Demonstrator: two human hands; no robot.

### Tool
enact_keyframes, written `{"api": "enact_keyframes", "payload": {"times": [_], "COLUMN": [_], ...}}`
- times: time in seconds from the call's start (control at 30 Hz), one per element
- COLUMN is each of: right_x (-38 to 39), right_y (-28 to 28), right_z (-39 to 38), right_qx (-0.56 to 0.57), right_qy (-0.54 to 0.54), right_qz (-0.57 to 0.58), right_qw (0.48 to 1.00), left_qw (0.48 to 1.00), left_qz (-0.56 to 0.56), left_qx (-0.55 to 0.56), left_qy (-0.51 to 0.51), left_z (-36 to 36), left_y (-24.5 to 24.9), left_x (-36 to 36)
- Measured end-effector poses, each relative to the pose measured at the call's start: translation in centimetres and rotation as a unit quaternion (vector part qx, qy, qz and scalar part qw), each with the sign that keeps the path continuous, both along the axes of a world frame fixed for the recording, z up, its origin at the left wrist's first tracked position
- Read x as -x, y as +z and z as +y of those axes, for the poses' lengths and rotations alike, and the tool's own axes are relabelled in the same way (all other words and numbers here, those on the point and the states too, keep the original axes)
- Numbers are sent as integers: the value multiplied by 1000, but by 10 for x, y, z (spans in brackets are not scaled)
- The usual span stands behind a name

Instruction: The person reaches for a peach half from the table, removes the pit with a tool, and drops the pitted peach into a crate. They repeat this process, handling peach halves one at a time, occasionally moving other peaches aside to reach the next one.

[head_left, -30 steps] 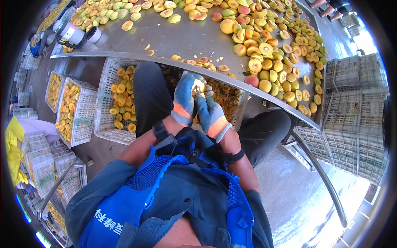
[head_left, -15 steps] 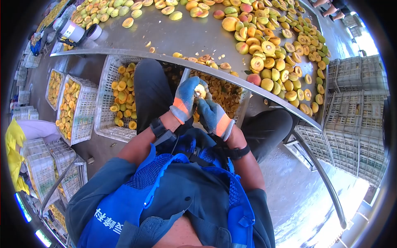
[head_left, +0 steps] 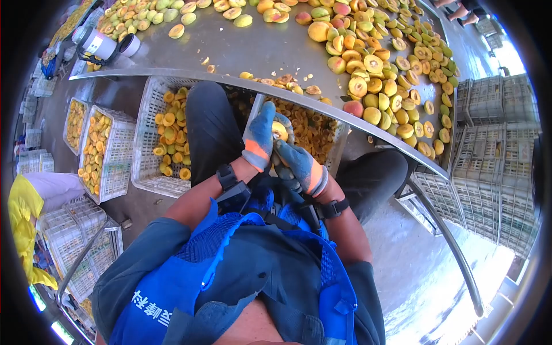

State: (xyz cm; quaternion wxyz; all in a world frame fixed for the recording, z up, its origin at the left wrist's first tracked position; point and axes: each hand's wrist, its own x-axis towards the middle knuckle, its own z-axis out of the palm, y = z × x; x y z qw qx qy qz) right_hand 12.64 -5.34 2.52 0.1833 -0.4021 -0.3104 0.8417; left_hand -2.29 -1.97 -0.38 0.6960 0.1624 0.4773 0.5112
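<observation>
My left hand (head_left: 261, 137), in a blue and orange work glove, is closed round a yellow peach half (head_left: 280, 131) above the crates between my knees. My right hand (head_left: 302, 167), gloved the same way, is just below and to the right, its curled fingertips close against the fruit. Whether a small tool sits in those fingers is hidden. Under the hands, a crate (head_left: 339, 146) holds a heap of orange-brown fruit pieces. To the left, another white crate (head_left: 138, 155) contains cut peach halves.
A metal table (head_left: 276, 49) ahead carries many whole and halved peaches, with scraps along its near edge. More filled crates (head_left: 118, 158) stand at left. Crates (head_left: 489, 167) are stacked at right beside a bent metal bar (head_left: 448, 241). A person's yellow garment (head_left: 26, 213) shows far left.
My right hand has dropped slightly down and away from the fruit, while the left still holds the peach half. The person at far left has shifted a little.
</observation>
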Motion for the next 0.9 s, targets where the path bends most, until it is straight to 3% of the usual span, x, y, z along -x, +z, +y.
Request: {"api": "enact_keyframes", "payload": {"times": [0.13, 0.3, 0.43, 0.5, 0.53, 0.6, 0.63, 0.67, 0.7, 0.73, 0.77, 0.8, 0.9], "right_x": [-6, -6, -5, -4, -1, 2, 4, 5, 9, 3, 2, 1, 0], "right_y": [-14, -25, -30, -35, -34, -30, -31, -33, -68, -65, -63, -68, -90], "right_z": [-2, -4, -1, -2, -3, -4, -5, -6, -8, -1, 5, 5, -2], "right_qx": [135, 140, 182, 110, 75, -18, -93, -169, -407, -392, -342, -305, -318], "right_qy": [-4, 2, -33, -46, -50, -81, -92, -106, -116, 76, 190, 205, 199], "right_qz": [158, 166, 289, 245, 224, 111, 29, -54, -222, -423, -481, -465, -456], "right_qw": [978, 976, 939, 962, 970, 990, 991, 978, 878, 813, 784, 806, 807], "left_qw": [991, 977, 988, 983, 988, 978, 892, 713, 761, 721, 677, 515, 554], "left_qz": [-8, -14, -143, -184, -151, 42, 329, 580, 532, 599, 662, 812, 779], "left_qx": [-96, -137, -5, 6, -15, -164, -286, -379, -338, -314, -287, -261, -282], "left_qy": [-89, -159, -63, 1, 43, 118, 119, 106, 155, 150, 147, 86, 77], "left_z": [-3, 0, 7, 20, 25, 26, 26, 26, 25, 26, 26, 29, 44], "left_y": [-14, -14, 4, 1, 1, 0, 3, 7, 8, 15, 23, 36, 43], "left_x": [6, 13, 7, 17, 32, 78, 109, 142, 173, 195, 217, 226, 222]}}
